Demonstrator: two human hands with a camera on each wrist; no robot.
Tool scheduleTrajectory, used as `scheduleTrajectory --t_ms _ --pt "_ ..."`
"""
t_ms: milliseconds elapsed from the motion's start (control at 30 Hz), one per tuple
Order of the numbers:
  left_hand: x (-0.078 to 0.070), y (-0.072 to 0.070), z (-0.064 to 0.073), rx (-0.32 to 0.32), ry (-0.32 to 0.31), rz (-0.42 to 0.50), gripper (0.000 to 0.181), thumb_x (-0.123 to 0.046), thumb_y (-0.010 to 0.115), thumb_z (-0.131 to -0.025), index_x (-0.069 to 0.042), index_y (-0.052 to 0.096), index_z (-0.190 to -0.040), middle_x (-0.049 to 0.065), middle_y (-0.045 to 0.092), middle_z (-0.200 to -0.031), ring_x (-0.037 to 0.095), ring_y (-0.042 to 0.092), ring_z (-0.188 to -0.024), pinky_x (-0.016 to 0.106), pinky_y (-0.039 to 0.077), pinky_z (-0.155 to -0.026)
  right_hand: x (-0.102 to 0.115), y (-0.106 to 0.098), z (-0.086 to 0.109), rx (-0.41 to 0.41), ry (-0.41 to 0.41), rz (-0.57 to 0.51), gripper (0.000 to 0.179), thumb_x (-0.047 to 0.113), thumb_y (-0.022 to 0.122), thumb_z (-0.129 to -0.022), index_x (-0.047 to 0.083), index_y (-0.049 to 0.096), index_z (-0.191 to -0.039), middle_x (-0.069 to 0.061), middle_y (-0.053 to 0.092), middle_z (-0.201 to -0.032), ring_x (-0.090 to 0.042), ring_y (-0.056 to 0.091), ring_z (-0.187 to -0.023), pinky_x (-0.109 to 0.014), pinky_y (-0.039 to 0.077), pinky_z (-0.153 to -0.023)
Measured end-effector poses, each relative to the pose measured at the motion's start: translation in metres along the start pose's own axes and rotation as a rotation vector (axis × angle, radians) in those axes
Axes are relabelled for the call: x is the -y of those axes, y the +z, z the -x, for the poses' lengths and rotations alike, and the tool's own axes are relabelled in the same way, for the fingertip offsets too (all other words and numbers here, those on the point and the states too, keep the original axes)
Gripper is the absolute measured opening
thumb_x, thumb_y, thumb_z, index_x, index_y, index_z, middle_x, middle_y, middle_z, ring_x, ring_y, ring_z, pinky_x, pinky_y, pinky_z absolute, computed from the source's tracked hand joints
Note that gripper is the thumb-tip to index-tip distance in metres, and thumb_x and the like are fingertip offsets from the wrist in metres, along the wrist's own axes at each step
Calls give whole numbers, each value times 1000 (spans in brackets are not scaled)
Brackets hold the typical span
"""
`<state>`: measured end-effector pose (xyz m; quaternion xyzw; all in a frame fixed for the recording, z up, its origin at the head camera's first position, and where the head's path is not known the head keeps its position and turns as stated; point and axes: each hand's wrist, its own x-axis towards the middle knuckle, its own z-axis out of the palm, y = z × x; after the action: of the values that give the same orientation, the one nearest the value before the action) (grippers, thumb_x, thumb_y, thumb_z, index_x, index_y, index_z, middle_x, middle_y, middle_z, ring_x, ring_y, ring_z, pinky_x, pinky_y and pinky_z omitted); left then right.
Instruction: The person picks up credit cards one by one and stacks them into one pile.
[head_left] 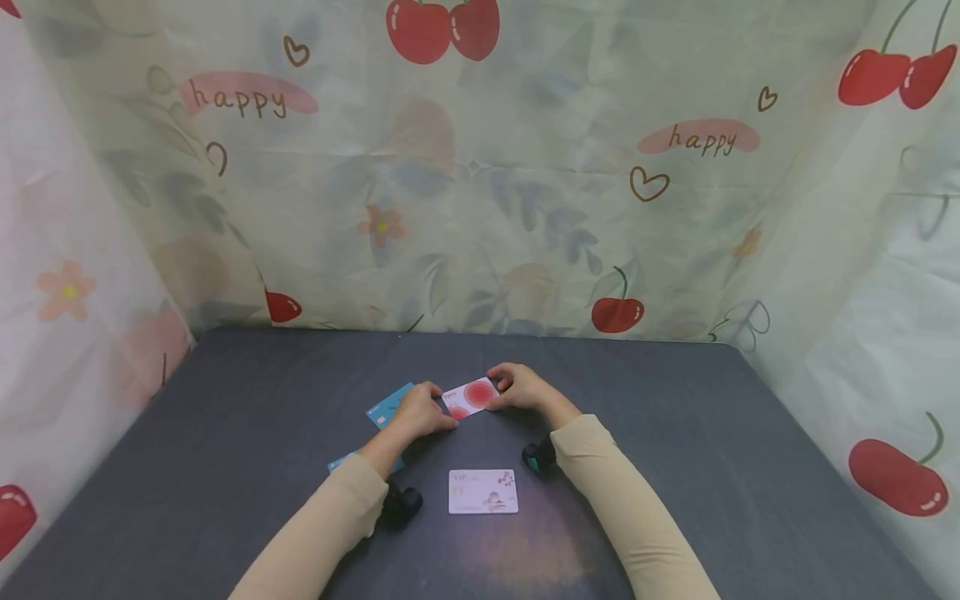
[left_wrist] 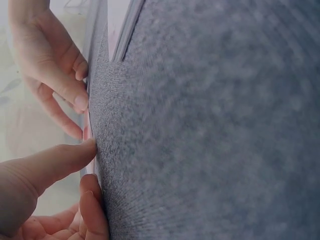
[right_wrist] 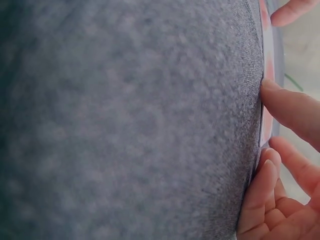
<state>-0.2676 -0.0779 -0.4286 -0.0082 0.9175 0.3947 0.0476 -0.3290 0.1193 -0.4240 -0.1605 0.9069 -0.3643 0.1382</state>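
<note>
Pink card with red circles (head_left: 471, 397) is held by both hands, mid-bench, past the VIP card. Its left end is pinched by the left hand (head_left: 420, 411), thumb on the near edge, fingertips on the far edge. Its right end is gripped the same way by the right hand (head_left: 525, 387), thumb near, index far. Card is set at a slant, right end farther out; flat on the bench or slightly raised can't be told for sure, as it's seen nearly edge-on from both wrists.

Upper blue card (head_left: 384, 405) is lying just left of the left hand, partly covered by it in the head view. Lower blue card (head_left: 337, 461) is mostly hidden by the left wrist.

VIP card (head_left: 483, 492), pale pink, is laid flat and square between the forearms, touched by neither hand.

Bench (head_left: 637, 392) is covered in dark grey cloth. Beige sleeves (head_left: 630, 508) are worn on both arms, and a black device (head_left: 402, 506) is seen at each wrist. Rear is closed off by a printed curtain (head_left: 480, 208): cherries, hearts, "happy" lettering.
</note>
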Motion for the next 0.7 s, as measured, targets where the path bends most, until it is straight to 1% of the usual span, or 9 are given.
scheduleTrajectory --t_ms 167,400,700 --pt "-2 0 0 -9 -6 -16 53 -14 81 -67 6 57 -110 13 63 -80 19 57 -70 25 45 -63 0 1 -1 9 -6 16 55 7 77 -70 0 57 -120 -15 60 -94 -17 52 -79 -22 43 -67" --pt "-3 0 1 -34 -2 -18 47 -13 81 -65 5 58 -102 13 61 -81 20 54 -71 27 44 -64 0 1 -1 10 14 17 53 7 78 -69 3 58 -118 -14 60 -97 -18 52 -81 -23 43 -69" --pt "-4 1 2 -39 -13 10 46 -10 81 -64 6 58 -101 15 67 -89 22 60 -77 27 47 -66 0 2 0 -10 19 -5 53 7 79 -68 3 57 -116 -14 61 -94 -18 53 -79 -23 43 -69"
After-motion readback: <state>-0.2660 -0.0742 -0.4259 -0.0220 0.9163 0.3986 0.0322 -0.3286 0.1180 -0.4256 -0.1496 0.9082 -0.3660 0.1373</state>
